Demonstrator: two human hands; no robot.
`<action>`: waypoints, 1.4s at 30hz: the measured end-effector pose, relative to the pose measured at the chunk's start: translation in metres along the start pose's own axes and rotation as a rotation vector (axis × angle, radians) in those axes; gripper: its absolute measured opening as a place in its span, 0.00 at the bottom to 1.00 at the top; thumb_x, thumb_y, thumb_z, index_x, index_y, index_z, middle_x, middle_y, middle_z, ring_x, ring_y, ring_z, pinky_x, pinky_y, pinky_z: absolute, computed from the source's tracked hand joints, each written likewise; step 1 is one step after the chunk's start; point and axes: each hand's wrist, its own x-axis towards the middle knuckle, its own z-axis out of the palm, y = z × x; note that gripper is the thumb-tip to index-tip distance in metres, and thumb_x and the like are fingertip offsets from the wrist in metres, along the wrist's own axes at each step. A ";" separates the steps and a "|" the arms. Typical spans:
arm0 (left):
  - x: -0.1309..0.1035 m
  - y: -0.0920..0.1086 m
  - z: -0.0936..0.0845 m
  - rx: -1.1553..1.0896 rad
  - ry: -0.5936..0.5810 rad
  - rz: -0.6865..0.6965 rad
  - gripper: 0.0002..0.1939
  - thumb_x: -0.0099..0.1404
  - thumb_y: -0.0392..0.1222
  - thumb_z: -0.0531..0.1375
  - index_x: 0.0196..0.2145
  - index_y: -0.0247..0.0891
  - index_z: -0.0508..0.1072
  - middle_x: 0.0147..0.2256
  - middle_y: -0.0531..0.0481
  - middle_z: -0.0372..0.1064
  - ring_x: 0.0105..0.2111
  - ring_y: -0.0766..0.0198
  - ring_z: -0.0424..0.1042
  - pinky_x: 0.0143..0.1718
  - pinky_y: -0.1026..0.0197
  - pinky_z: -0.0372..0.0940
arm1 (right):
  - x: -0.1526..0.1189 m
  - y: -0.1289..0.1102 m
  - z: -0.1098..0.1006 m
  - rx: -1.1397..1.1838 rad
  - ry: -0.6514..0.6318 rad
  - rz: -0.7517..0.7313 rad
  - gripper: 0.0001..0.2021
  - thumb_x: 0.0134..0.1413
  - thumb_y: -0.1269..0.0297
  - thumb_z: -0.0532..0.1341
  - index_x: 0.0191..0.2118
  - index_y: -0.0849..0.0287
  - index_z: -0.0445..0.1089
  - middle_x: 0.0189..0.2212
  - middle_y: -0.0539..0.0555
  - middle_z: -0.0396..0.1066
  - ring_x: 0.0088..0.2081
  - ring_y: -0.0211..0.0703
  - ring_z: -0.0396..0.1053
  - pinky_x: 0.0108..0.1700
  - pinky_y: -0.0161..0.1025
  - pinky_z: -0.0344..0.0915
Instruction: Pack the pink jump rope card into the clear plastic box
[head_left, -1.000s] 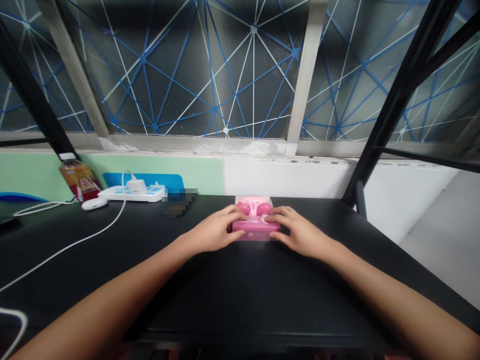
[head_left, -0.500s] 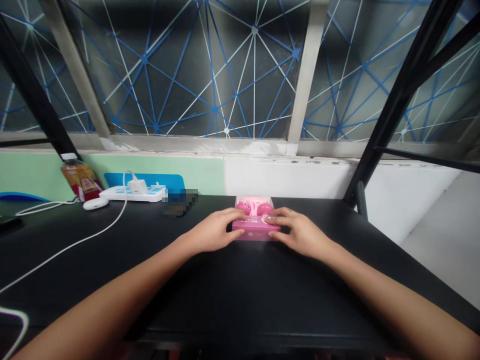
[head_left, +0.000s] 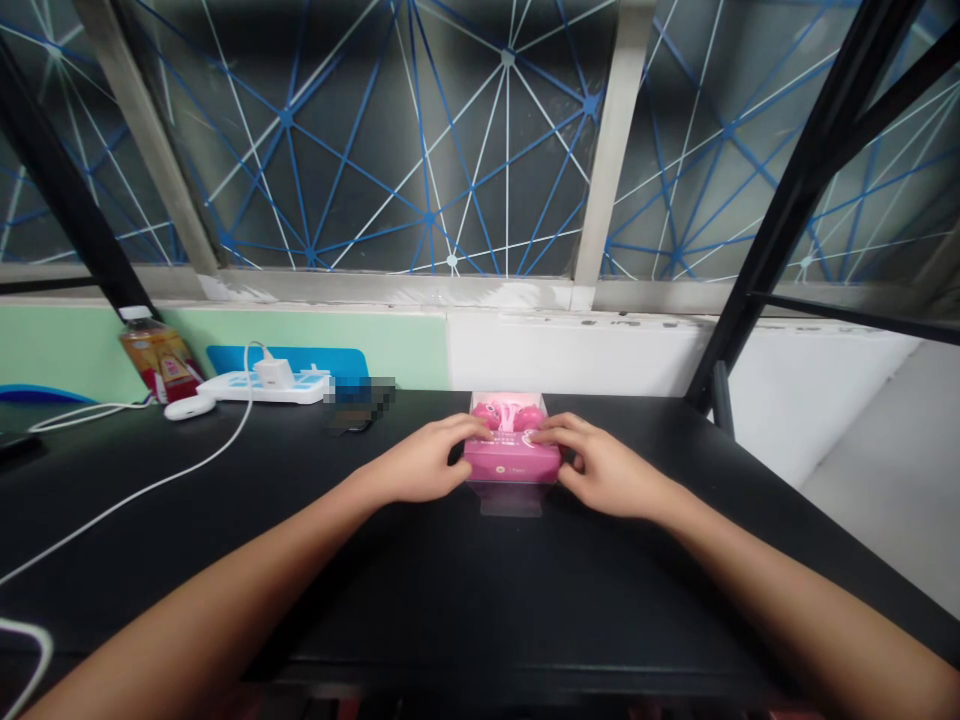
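A small pink box (head_left: 511, 460) with a clear window lies on the black desk (head_left: 480, 590), near its back edge. Pink rounded items (head_left: 529, 417) show through the window. A clear flap (head_left: 511, 499) sticks out from the box's front side. My left hand (head_left: 427, 458) grips the box's left side, its fingertips on the top. On the right side, my right hand (head_left: 604, 465) holds the box with fingers on top and the thumb at the front right corner.
At the back left stand a bottle (head_left: 161, 355) and a white power strip (head_left: 300, 388) with a plugged-in charger. A white cable (head_left: 187, 468) runs across the left of the desk. Black frame posts (head_left: 772, 240) rise at both sides, before a patterned window.
Both thumbs have moved off the box's front face toward its sides. The clear flap now projects at the front, where it did not show before.
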 end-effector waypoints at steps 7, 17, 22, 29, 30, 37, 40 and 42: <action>0.003 -0.002 0.000 0.002 -0.004 -0.013 0.21 0.63 0.33 0.53 0.52 0.42 0.70 0.57 0.48 0.66 0.59 0.57 0.63 0.61 0.52 0.57 | -0.002 0.003 -0.003 -0.009 -0.026 -0.022 0.23 0.55 0.72 0.58 0.56 0.49 0.68 0.56 0.54 0.64 0.51 0.47 0.69 0.54 0.47 0.67; 0.002 -0.003 0.001 0.008 -0.003 -0.039 0.17 0.68 0.39 0.53 0.53 0.43 0.70 0.57 0.49 0.66 0.59 0.57 0.63 0.61 0.53 0.57 | -0.003 0.003 -0.014 0.071 -0.157 -0.036 0.24 0.59 0.73 0.55 0.60 0.50 0.63 0.60 0.56 0.59 0.51 0.46 0.68 0.52 0.45 0.68; 0.002 -0.002 0.000 0.005 -0.020 -0.067 0.16 0.72 0.45 0.50 0.53 0.44 0.71 0.57 0.50 0.66 0.59 0.59 0.63 0.61 0.55 0.57 | -0.003 0.007 -0.019 0.107 -0.217 -0.033 0.23 0.61 0.69 0.56 0.61 0.49 0.62 0.61 0.56 0.57 0.50 0.45 0.68 0.51 0.44 0.68; 0.003 0.002 -0.004 -0.039 -0.042 -0.121 0.22 0.76 0.49 0.42 0.53 0.44 0.71 0.58 0.51 0.65 0.59 0.59 0.62 0.63 0.53 0.54 | -0.002 0.009 -0.022 0.100 -0.239 -0.020 0.23 0.60 0.62 0.60 0.61 0.48 0.63 0.61 0.56 0.57 0.59 0.50 0.60 0.53 0.45 0.67; 0.003 0.002 -0.004 -0.047 -0.047 -0.127 0.22 0.76 0.49 0.41 0.52 0.44 0.71 0.58 0.52 0.65 0.59 0.60 0.62 0.63 0.53 0.54 | -0.002 0.008 -0.022 0.100 -0.240 -0.010 0.24 0.59 0.61 0.61 0.61 0.47 0.62 0.61 0.55 0.57 0.59 0.50 0.60 0.52 0.45 0.67; 0.004 0.001 -0.005 -0.068 -0.061 -0.122 0.22 0.76 0.47 0.41 0.51 0.44 0.71 0.58 0.52 0.65 0.59 0.61 0.62 0.63 0.54 0.53 | -0.003 0.007 -0.022 0.146 -0.276 0.022 0.29 0.55 0.58 0.63 0.63 0.47 0.59 0.63 0.55 0.53 0.59 0.51 0.60 0.48 0.42 0.69; 0.004 0.002 -0.005 -0.065 -0.064 -0.127 0.22 0.76 0.47 0.40 0.51 0.44 0.72 0.58 0.52 0.65 0.59 0.62 0.62 0.63 0.55 0.53 | -0.003 0.007 -0.021 0.119 -0.271 0.035 0.34 0.50 0.52 0.67 0.62 0.49 0.59 0.63 0.56 0.53 0.59 0.53 0.60 0.52 0.44 0.67; 0.004 0.003 -0.004 -0.066 -0.062 -0.126 0.22 0.76 0.47 0.40 0.51 0.44 0.72 0.58 0.52 0.65 0.59 0.62 0.62 0.63 0.55 0.53 | -0.003 0.006 -0.021 0.096 -0.272 0.048 0.38 0.48 0.48 0.68 0.63 0.49 0.57 0.64 0.56 0.52 0.57 0.52 0.62 0.52 0.44 0.66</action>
